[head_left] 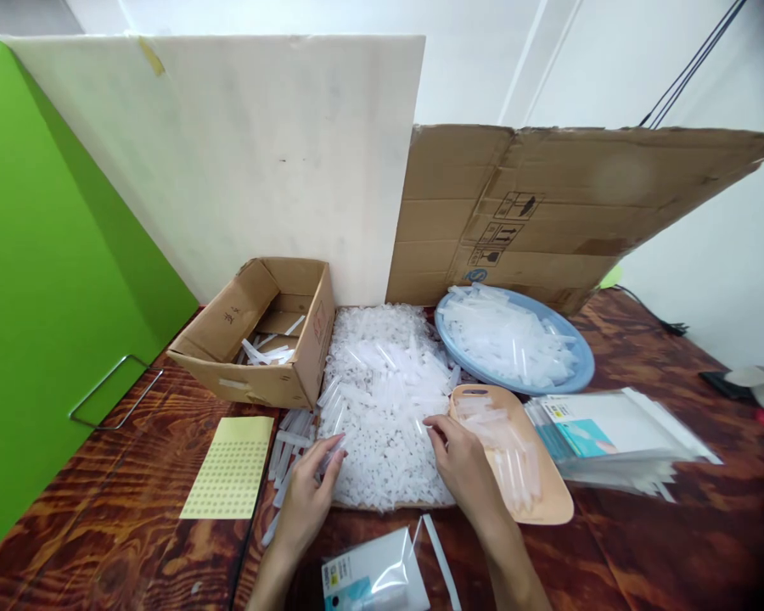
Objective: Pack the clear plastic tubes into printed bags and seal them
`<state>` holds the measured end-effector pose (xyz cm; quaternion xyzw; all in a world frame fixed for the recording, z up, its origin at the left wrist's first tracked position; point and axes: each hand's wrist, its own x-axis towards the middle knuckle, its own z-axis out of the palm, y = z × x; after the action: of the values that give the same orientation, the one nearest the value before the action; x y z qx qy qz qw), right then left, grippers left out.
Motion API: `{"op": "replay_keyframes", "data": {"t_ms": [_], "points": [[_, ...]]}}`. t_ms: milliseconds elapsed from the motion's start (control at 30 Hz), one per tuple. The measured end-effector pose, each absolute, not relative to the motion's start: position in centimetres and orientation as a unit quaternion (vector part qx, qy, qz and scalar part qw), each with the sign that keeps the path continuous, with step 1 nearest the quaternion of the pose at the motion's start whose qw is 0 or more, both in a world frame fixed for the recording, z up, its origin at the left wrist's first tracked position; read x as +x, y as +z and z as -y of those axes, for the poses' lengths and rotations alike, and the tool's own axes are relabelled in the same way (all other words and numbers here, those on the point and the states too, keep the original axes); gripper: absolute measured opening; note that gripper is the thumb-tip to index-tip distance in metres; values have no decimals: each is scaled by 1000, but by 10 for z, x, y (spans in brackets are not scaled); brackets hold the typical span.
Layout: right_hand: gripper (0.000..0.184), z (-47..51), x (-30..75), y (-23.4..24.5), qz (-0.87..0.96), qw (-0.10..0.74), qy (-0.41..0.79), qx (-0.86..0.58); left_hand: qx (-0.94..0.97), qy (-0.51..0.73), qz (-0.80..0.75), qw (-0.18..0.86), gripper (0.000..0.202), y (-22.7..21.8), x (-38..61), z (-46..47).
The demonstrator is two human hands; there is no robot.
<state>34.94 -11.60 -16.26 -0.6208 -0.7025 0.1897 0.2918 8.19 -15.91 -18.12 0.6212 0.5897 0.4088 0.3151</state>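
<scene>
A broad heap of small translucent plastic pieces (388, 458) lies in the middle, with several clear plastic tubes (382, 356) on top. My left hand (309, 488) is at the heap's left front edge, thumb and fingers curled around what looks like a clear plastic tube (329, 456). Over the right side of the heap, my right hand (462, 458) has its fingertips drawn together; what they hold, if anything, is too small to make out. Just in front of the heap lies a clear packaging bag with a printed card (375, 573). More tubes (283, 458) lie beside my left hand.
An open cardboard box (229, 369) with white strips stands back left, beyond a yellow sticker sheet (226, 467). At right are a beige tray (557, 501) of tubes, a blue basin (582, 356) piled with tubes, and stacked printed bags (630, 433). Cardboard (547, 212) leans behind.
</scene>
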Motion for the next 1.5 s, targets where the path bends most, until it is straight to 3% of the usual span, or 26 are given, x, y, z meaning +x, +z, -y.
{"op": "replay_keyframes", "data": {"t_ms": [200,367,500,633,767,967,1133,1233,1400,1500], "points": [[20,141,344,-166,767,158,171,-598,637,397,-567,338,33,-182,91,155],[21,154,341,-181,770,126,99,-618,640,396,-559,349,32,-173,97,155],[25,156,344,-179,756,215,144,-601,632,393,-561,362,31,-174,99,159],[20,151,338,-158,668,408,304,-543,647,380,-540,381,30,-171,103,163],[14,146,326,-145,583,490,436,-480,673,371,-504,393,31,-162,109,166],[16,146,322,-153,562,491,488,-452,697,368,-485,378,33,-154,114,167],[17,149,327,-152,601,467,461,-456,721,356,-469,366,33,-152,117,166],[29,150,323,-158,586,441,484,-476,762,343,-441,327,37,-155,120,165],[67,149,318,-173,543,362,509,-561,809,326,-408,269,42,-160,122,165],[62,149,324,-167,547,351,546,-528,804,335,-409,272,41,-160,120,166]]}}
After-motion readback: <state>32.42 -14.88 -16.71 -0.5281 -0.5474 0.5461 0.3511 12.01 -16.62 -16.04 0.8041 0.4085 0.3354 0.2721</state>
